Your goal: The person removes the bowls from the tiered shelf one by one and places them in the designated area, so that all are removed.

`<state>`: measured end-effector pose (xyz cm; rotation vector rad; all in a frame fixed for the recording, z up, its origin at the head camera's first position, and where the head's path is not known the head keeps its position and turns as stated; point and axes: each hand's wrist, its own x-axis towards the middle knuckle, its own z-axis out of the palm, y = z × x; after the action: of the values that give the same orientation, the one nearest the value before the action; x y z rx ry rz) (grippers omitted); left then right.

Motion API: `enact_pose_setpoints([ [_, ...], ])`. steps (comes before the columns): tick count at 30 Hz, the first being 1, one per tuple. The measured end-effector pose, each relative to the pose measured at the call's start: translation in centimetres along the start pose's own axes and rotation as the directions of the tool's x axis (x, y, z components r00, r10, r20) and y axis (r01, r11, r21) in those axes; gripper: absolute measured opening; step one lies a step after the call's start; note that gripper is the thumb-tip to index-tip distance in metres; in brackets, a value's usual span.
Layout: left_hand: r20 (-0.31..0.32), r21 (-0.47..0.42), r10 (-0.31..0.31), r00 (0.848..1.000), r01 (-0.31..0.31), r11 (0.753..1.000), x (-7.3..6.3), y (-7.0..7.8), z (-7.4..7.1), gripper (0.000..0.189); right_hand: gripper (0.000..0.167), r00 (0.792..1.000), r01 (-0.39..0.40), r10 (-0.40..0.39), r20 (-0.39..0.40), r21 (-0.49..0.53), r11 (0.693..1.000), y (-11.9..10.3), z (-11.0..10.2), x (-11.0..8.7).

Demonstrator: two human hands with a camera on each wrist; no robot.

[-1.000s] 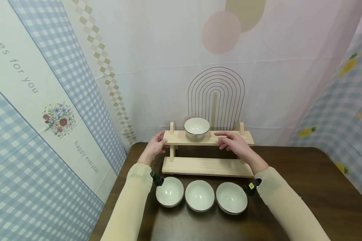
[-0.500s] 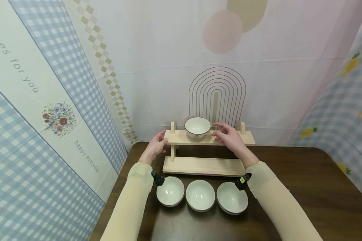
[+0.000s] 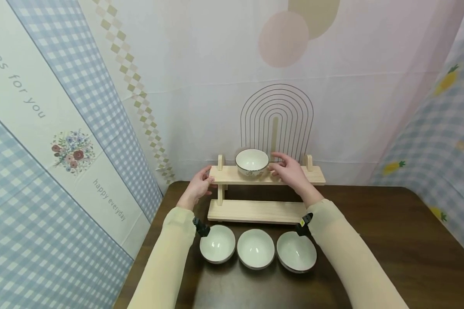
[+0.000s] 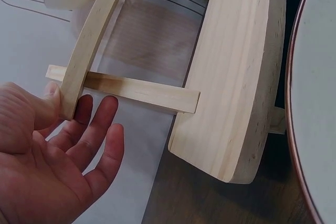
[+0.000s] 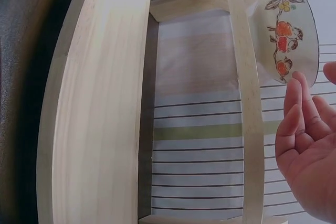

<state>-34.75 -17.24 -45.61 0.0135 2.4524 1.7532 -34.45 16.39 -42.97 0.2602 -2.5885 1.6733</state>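
A white bowl (image 3: 252, 161) with a dark rim stands upright on the upper board (image 3: 229, 174) of a two-tier wooden shelf, left of its middle. Orange fruits and leaves decorate the bowl's side (image 5: 286, 35) in the right wrist view. My left hand (image 3: 197, 186) grips the upper board's left end; in the left wrist view its thumb lies on top and its fingers (image 4: 105, 113) curl beneath. At the bowl's right side is my right hand (image 3: 291, 172), fingers extended and loosely bent, with fingertips (image 5: 297, 77) right at the wall of the bowl.
Three more white bowls stand in a row before the shelf: left (image 3: 218, 244), middle (image 3: 255, 249) and right (image 3: 296, 253). The lower board (image 3: 257, 211) bears nothing. A printed cloth (image 3: 201, 107) hangs close behind the shelf, over the back of the dark table (image 3: 371, 240).
My right hand has moved left along the upper board, up to the bowl's right side. The left hand keeps its grip on the board's end, and the bowl stays in place.
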Motion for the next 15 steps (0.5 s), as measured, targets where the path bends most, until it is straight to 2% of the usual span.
enact_pose_setpoints([
  [15,-0.001,-0.013,-0.010,1.000,0.010,1.000,-0.50,0.14,-0.09,0.061,0.060,0.999,-0.045,0.045,0.022,0.010,0.999,-0.47,0.36,0.06],
])
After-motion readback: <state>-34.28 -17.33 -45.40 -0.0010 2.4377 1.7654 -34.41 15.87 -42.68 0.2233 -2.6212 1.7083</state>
